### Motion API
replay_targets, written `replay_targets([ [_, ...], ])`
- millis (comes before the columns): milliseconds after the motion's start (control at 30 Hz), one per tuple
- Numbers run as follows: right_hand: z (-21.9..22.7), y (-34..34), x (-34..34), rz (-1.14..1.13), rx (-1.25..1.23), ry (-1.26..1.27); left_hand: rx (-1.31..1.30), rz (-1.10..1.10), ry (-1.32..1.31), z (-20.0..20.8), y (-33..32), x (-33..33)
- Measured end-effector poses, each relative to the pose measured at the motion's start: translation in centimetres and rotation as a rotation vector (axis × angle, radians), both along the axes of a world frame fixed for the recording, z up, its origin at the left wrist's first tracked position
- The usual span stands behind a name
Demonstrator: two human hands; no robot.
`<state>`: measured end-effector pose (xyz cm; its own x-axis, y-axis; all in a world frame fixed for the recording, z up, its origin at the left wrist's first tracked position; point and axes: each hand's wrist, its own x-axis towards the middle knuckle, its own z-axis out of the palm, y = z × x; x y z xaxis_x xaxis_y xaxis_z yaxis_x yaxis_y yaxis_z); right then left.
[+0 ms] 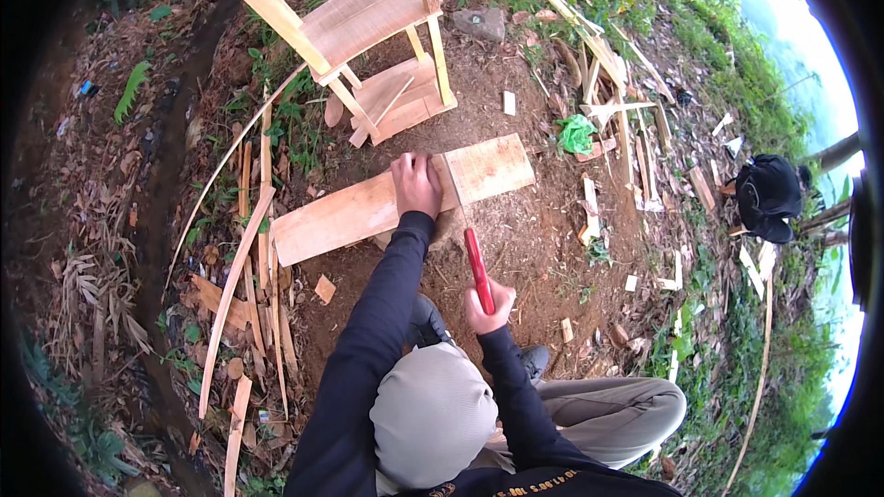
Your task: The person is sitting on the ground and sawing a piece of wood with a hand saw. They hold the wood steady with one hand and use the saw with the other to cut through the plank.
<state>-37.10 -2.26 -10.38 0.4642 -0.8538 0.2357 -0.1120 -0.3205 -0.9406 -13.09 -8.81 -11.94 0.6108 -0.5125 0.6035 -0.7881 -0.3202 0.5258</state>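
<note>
A pale wooden plank [345,217] lies slantwise before me, propped on what looks like a low stump [444,232], mostly hidden beneath it. My left hand [417,186] presses down on the plank near its middle, fingers bent toward the far edge. My right hand [490,306] is closed round the red handle of a handsaw [478,269]. The thin saw blade, seen almost edge-on, runs away from the handle and meets the plank just right of my left hand. A line crosses the plank there.
A wooden chair-like frame [364,11] stands beyond the plank. Long wood strips [241,290] lie at the left, with more offcuts [635,161] at the right. A green plastic bag [577,133] and a black backpack [767,198] rest on the littered, sloping ground.
</note>
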Motion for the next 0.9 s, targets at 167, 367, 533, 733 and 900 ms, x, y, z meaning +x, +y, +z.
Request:
replay_targets([
  [167, 1.9, -2.9, 3.2, 0.032, 0.029, 0.012, -0.033, 0.019, -0.039, 0.1, 0.1, 0.6],
  [367, 0.2, 2.2, -4.0, 0.02, 0.092, 0.049, -0.046, 0.021, -0.011, -0.2, 0.4, 0.8],
  [533, 0.9, -1.5, 1.0, 0.012, 0.086, 0.015, -0.058, -0.001, -0.004, 0.2, -0.4, -0.2],
  [733, 0.8, 0.7, -0.5, -0.001, -0.004, 0.045, -0.032, 0.024, -0.019, -0.2, 0.5, 0.9],
  [900, 1.2, 1.8, -1.9, -0.02, 0.068, 0.041, -0.015, 0.023, 0.008, 0.1, 0.2, 0.2],
])
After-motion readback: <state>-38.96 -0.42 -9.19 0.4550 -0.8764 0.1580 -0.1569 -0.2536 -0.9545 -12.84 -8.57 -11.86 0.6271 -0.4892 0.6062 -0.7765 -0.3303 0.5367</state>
